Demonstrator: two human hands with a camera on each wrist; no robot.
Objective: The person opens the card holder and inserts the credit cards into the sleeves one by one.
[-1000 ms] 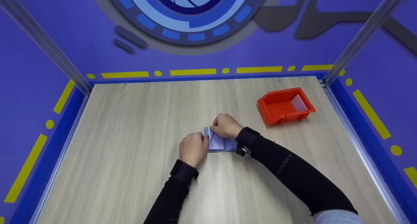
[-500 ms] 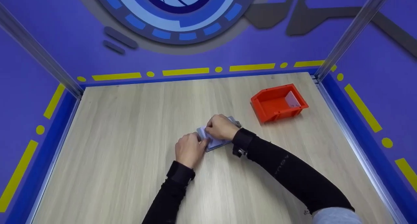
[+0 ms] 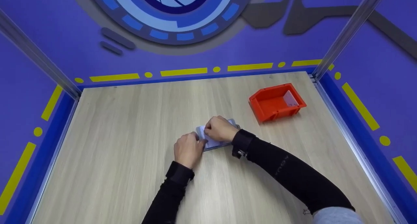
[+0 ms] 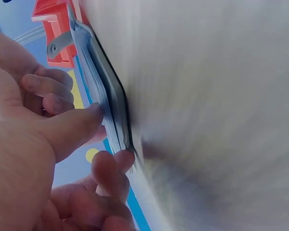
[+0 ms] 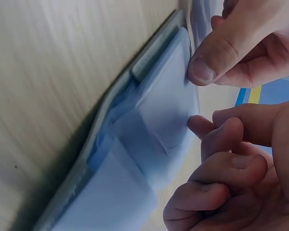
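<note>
The left hand (image 3: 188, 149) pinches a grey wallet (image 3: 215, 146), well in from the desk's (image 3: 130, 136) back edge. The right hand (image 3: 220, 129) curls at its blue pockets (image 5: 168, 106); can't tell if it pinches. Maybe they're parting pockets; next needs gentle fingers.

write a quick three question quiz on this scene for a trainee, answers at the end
1. True or false: the red storage bin stands apart from the card holder.
2. Short answer: what kind of pages does the card holder show in the right wrist view?
3. Fill in: in the head view, the person's ____ is the hand nearer the red storage bin.

Key: 1. True. 2. Translucent sleeves. 3. Right hand.
</note>
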